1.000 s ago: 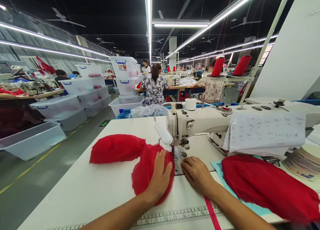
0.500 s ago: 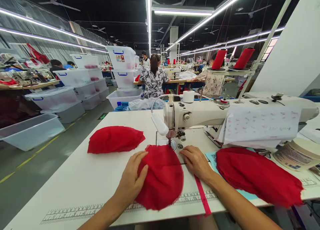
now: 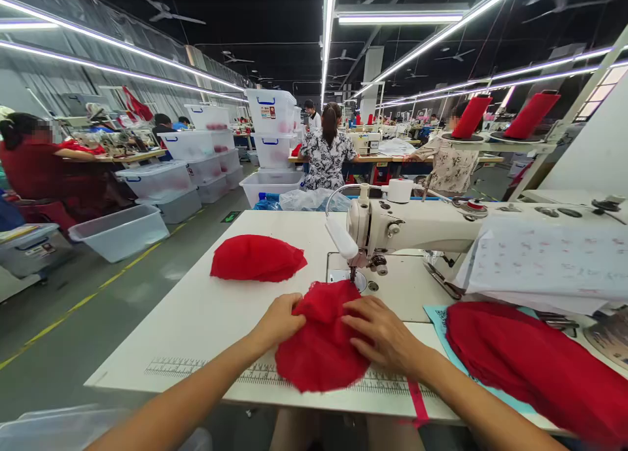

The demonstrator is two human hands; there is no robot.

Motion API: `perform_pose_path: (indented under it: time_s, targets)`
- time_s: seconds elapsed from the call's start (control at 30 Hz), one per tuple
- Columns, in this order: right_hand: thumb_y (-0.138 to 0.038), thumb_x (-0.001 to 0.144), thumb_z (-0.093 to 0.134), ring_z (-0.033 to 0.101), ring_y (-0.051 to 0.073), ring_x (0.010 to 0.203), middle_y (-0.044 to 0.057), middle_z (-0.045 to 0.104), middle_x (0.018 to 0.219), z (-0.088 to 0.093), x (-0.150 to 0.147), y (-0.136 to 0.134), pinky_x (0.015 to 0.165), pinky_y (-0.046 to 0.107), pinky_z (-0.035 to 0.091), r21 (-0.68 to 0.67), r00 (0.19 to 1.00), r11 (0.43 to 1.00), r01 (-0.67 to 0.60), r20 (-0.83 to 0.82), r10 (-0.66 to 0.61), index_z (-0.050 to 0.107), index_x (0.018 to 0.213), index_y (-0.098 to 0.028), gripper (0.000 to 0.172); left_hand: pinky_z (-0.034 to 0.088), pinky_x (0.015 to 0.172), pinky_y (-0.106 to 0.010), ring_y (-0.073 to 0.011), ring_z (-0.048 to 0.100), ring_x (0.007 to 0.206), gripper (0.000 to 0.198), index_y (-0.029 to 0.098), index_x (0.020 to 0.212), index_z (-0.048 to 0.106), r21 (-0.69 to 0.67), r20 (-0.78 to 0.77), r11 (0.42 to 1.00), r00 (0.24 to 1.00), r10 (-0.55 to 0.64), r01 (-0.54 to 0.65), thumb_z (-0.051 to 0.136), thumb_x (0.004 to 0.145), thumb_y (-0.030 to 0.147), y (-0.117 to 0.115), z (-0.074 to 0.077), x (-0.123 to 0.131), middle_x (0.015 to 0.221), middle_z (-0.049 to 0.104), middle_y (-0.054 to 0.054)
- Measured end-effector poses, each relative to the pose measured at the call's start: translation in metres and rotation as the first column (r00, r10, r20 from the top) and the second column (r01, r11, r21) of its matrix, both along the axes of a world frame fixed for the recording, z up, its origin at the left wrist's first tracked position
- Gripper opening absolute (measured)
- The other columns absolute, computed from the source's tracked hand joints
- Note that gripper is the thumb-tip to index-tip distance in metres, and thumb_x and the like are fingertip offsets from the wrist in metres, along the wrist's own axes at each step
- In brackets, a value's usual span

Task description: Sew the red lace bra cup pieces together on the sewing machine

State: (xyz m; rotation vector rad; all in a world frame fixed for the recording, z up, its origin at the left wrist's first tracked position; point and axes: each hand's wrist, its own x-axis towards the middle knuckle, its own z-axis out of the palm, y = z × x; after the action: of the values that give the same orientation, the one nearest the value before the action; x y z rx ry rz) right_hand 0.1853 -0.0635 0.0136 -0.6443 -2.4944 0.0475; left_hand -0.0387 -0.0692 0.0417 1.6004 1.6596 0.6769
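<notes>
A red mesh fabric piece (image 3: 321, 353) lies on the white sewing table (image 3: 206, 313) just in front of the sewing machine's needle (image 3: 352, 273). My left hand (image 3: 279, 320) pinches the piece's upper left edge, which is folded up. My right hand (image 3: 383, 336) rests on its right side with fingers curled over the cloth. A second red fabric piece (image 3: 258, 258) lies flat farther back on the left. A stack of red fabric pieces (image 3: 530, 366) sits at the right on a light blue sheet.
The white sewing machine (image 3: 432, 225) spans the right, with paper sheets (image 3: 544, 261) draped over its arm. Red thread cones (image 3: 532, 114) stand behind. Clear plastic bins (image 3: 122, 232) line the aisle on the left. Other people sit at tables beyond.
Both hands have pulled the red piece toward me, away from the needle. My left hand has shifted from lying flat on it to gripping its folded edge. My view has turned left.
</notes>
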Motion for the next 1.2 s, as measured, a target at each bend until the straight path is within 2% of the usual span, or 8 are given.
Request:
perform_pose_path:
  time_s: [0.17, 0.27, 0.33, 0.5, 0.7, 0.8, 0.93, 1.2]
  targets:
    - [-0.022, 0.079, 0.052, 0.049, 0.02, 0.09, 0.01, 0.055, 0.104, 0.011, -0.026, -0.005, 0.082, 0.037, 0.04, 0.023, 0.993, 0.995, -0.096, 0.068, 0.094, 0.056, 0.103, -0.016, 0.025, 0.042, 0.05, -0.025, -0.0141, 0.054, 0.055, 0.02, 0.02, 0.077, 0.043, -0.127, 0.252, 0.99, 0.963, 0.097, -0.066, 0.039, 0.058, 0.014, -0.007, 0.009, 0.01, 0.063, 0.056, 0.003]
    - [-0.027, 0.079, 0.054, 0.049, 0.019, 0.083, 0.009, 0.057, 0.098, 0.008, -0.04, -0.004, 0.078, 0.034, 0.04, 0.017, 0.989, 0.994, -0.105, 0.104, 0.102, 0.058, 0.099, -0.015, 0.024, 0.046, 0.056, -0.026, -0.0149, 0.058, 0.06, 0.024, 0.017, 0.081, 0.049, -0.262, 0.479, 0.965, 0.863, 0.159, -0.033, 0.054, 0.058, 0.019, -0.009, 0.012, 0.016, 0.067, 0.062, 0.0]
    - [-0.031, 0.079, 0.056, 0.05, 0.019, 0.085, 0.009, 0.057, 0.1, 0.003, -0.045, -0.002, 0.078, 0.033, 0.04, 0.005, 0.987, 0.995, -0.099, 0.13, 0.098, 0.057, 0.101, -0.014, 0.028, 0.045, 0.057, -0.025, -0.0156, 0.059, 0.061, 0.026, 0.014, 0.076, 0.055, -0.319, 0.543, 0.948, 0.819, 0.185, -0.002, 0.065, 0.053, 0.022, -0.008, 0.012, 0.018, 0.067, 0.064, -0.002]
    - [-0.038, 0.077, 0.059, 0.05, 0.02, 0.093, 0.009, 0.056, 0.109, -0.005, -0.026, -0.009, 0.083, 0.035, 0.038, -0.023, 0.98, 0.996, -0.086, 0.176, 0.089, 0.058, 0.1, -0.016, 0.032, 0.043, 0.051, -0.026, -0.0171, 0.058, 0.057, 0.027, 0.015, 0.069, 0.057, -0.191, 0.451, 0.975, 0.873, 0.187, -0.11, 0.066, 0.056, 0.037, -0.005, 0.008, 0.014, 0.063, 0.064, -0.001]
    - [-0.022, 0.082, 0.05, 0.052, 0.017, 0.083, 0.006, 0.06, 0.092, 0.005, 0.033, -0.02, 0.075, 0.029, 0.042, -0.137, 0.991, 0.99, -0.045, 0.121, 0.062, 0.059, 0.088, -0.017, 0.011, 0.038, 0.047, -0.024, -0.0173, 0.056, 0.055, 0.028, 0.016, 0.063, 0.053, -0.116, 0.284, 0.986, 0.947, 0.15, -0.122, 0.062, 0.058, 0.042, -0.002, 0.012, 0.011, 0.059, 0.06, 0.0]
    - [-0.015, 0.086, 0.04, 0.053, 0.016, 0.077, 0.006, 0.06, 0.083, 0.004, 0.05, -0.013, 0.069, 0.028, 0.043, -0.153, 0.999, 0.987, 0.042, 0.026, -0.039, 0.059, 0.086, -0.017, 0.019, 0.037, 0.047, -0.023, -0.0167, 0.056, 0.055, 0.026, 0.016, 0.064, 0.053, -0.104, 0.273, 0.988, 0.952, 0.141, -0.117, 0.061, 0.06, 0.041, 0.0, 0.014, 0.012, 0.059, 0.06, 0.0]
    - [-0.012, 0.087, 0.038, 0.055, 0.016, 0.077, 0.006, 0.06, 0.083, -0.002, 0.047, -0.001, 0.068, 0.026, 0.044, -0.175, 0.992, 0.977, 0.12, -0.023, -0.126, 0.059, 0.092, -0.017, 0.022, 0.038, 0.047, -0.024, -0.0186, 0.058, 0.056, 0.027, 0.017, 0.066, 0.055, -0.103, 0.266, 0.986, 0.952, 0.155, -0.131, 0.062, 0.059, 0.042, -0.001, 0.018, 0.013, 0.058, 0.06, 0.001]
    - [-0.013, 0.087, 0.041, 0.05, 0.015, 0.067, 0.004, 0.056, 0.077, -0.009, 0.027, -0.004, 0.064, 0.027, 0.038, -0.114, 0.996, 0.99, 0.079, 0.053, -0.073, 0.061, 0.097, -0.019, 0.023, 0.038, 0.048, -0.024, -0.0185, 0.057, 0.056, 0.027, 0.017, 0.067, 0.055, -0.103, 0.26, 0.987, 0.954, 0.149, -0.126, 0.061, 0.061, 0.043, 0.001, 0.014, 0.008, 0.06, 0.061, 0.0]
